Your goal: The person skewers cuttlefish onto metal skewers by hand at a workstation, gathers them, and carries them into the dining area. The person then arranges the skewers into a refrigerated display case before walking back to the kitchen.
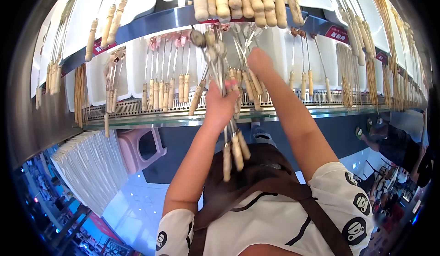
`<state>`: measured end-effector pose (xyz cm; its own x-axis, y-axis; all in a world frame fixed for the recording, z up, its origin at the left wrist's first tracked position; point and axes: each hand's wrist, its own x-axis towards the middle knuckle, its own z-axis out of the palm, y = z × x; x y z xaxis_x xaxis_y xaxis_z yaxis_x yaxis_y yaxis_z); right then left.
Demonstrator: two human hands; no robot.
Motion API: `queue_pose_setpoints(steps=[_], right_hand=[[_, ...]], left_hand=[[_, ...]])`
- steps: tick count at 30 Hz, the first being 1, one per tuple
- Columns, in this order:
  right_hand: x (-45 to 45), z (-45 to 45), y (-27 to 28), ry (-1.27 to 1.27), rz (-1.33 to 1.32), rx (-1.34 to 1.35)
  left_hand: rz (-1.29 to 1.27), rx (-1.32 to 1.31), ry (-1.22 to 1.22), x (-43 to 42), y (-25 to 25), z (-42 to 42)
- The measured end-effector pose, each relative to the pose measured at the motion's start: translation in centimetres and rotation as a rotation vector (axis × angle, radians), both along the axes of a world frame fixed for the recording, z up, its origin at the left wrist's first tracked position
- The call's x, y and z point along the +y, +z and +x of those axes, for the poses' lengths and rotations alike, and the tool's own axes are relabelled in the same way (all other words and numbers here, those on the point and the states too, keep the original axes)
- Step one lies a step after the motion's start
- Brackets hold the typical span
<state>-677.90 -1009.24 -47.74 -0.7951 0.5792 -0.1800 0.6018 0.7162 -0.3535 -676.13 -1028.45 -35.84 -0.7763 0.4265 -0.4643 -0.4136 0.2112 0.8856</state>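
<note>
My left hand (221, 102) is wrapped around a bundle of metal skewers (220, 73). Their wooden handles (237, 151) hang below the fist, and roundish, blurred pieces of food (214, 50) cover the upper ends. To its right, my right hand (260, 62) is closed over the tray, beside the shafts of more skewers (249, 79) with wooden handles. Its fingertips are turned away, so what they grip is hidden. Pale food sits on the upper ends of those skewers, close to the hand.
White trays (137, 84) of skewers line the lower shelf, behind a glass edge (183, 121). A metal shelf rail (151, 24) crosses above, with wooden handles (247, 2) overhanging it. A pink stool (133, 153) stands lower left. A person (398, 137) is at the right.
</note>
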Motion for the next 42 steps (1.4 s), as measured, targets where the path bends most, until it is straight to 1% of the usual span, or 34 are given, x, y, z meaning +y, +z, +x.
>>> queue_pose_setpoints(steps=[1,3,4,6,7,9,10,12,13,15,16,17,18,19,20,21,22,23,24,26,28,29,30,31,32,34,36,37,38,40,42], right_hand=[[-0.2,0.2,0.2,-0.006,-0.008,-0.002],[-0.4,0.4,1.7,0.005,0.083,0.023],[-0.6,0.7,2.2,0.007,0.077,0.017],[-0.7,1.3,3.1,0.019,0.101,-0.036],[-0.6,1.4,3.1,0.019,0.098,-0.039],[-0.6,1.5,3.1,0.028,0.129,0.016],[-0.6,1.4,3.2,0.028,0.127,0.015],[-0.7,1.3,3.3,0.168,0.161,-0.007],[-0.1,1.3,3.4,0.166,0.161,-0.007],[1.8,1.4,3.9,0.175,0.006,-0.120],[3.1,1.9,4.2,0.173,0.009,-0.109],[4.8,2.9,4.5,-0.018,-0.628,-0.084],[6.1,3.7,4.9,-0.215,-1.263,-0.059],[6.6,4.6,6.3,-0.313,-1.427,-0.052],[6.7,5.8,8.0,-0.411,-1.587,-0.048],[6.1,7.2,8.2,-0.310,-1.466,-0.082],[5.3,8.3,8.6,-0.206,-1.347,-0.105],[5.3,8.7,9.5,-0.197,-1.325,-0.153],[5.2,8.6,10.6,-0.178,-1.322,-0.143],[4.8,10.0,12.4,-0.266,-1.228,-0.104],[3.8,12.2,13.4,-0.235,-1.157,-0.129],[3.3,13.0,14.5,-0.215,-1.120,-0.159],[2.7,13.9,15.2,-0.223,-1.121,-0.157],[2.1,14.7,15.9,-0.283,-1.122,-0.081],[1.6,15.2,16.3,-0.337,-1.120,-0.008],[0.2,14.9,16.0,-0.382,-1.090,0.004],[-1.3,14.1,12.9,-0.369,-0.929,0.348],[-1.7,13.6,11.0,-0.320,-0.938,0.449],[-1.9,13.1,9.1,-0.248,-0.836,0.493],[-2.7,12.1,8.3,-0.280,-0.804,0.488],[-2.8,11.9,8.5,-0.294,-0.869,0.459]], left_hand=[[-0.114,0.145,-0.086,0.9,-2.0,-0.6],[-0.174,0.536,-0.063,3.2,-5.0,-1.3],[-0.180,0.530,-0.063,4.3,-5.1,-1.7],[-0.297,0.203,-0.069,6.5,-5.1,-2.3],[-0.300,0.200,-0.070,7.4,-4.8,-2.5],[-0.518,0.246,-0.132,8.6,-4.5,-2.8],[-0.520,0.244,-0.133,8.9,-4.8,-3.1],[-0.689,0.295,-0.127,9.5,-5.2,-3.6],[-0.688,0.296,-0.129,9.6,-5.5,-4.1],[-0.748,0.246,-0.261,9.3,-6.5,-5.7],[-0.747,0.258,-0.258,8.9,-9.3,-7.3],[-0.882,0.499,-0.541,8.2,-13.6,-9.0],[-0.949,0.609,-0.687,7.9,-13.2,-9.3],[-1.007,0.733,-0.823,7.7,-12.8,-9.6],[-0.741,0.288,-0.550,7.5,-7.4,-9.1],[-0.453,-0.133,-0.261,7.3,-3.9,-8.8],[-0.458,-0.125,-0.246,7.0,-5.9,-8.7],[-0.545,0.157,-0.419,7.0,-9.5,-8.8],[-0.550,0.313,-0.444,6.7,-9.3,-8.1],[-0.590,0.645,-0.469,6.2,-8.9,-6.8],[-0.232,-0.046,-0.072,6.3,-3.3,-5.6],[-0.228,-0.039,-0.082,6.1,-2.1,-5.1],[-0.013,-0.246,-0.009,5.7,-1.4,-4.4],[0.201,-0.454,0.070,5.3,-1.2,-3.9],[0.198,-0.457,0.074,5.3,-1.3,-3.4],[0.499,-0.605,0.041,6.0,-1.9,-2.5],[0.483,-0.554,0.009,7.4,-1.9,-1.7],[0.524,-0.571,0.076,8.3,-1.5,-1.1],[0.564,-0.586,0.146,8.9,-1.3,-0.8],[0.579,-0.590,0.170,9.5,-2.0,-0.8],[0.599,-0.601,0.242,9.6,-2.5,-0.5]])
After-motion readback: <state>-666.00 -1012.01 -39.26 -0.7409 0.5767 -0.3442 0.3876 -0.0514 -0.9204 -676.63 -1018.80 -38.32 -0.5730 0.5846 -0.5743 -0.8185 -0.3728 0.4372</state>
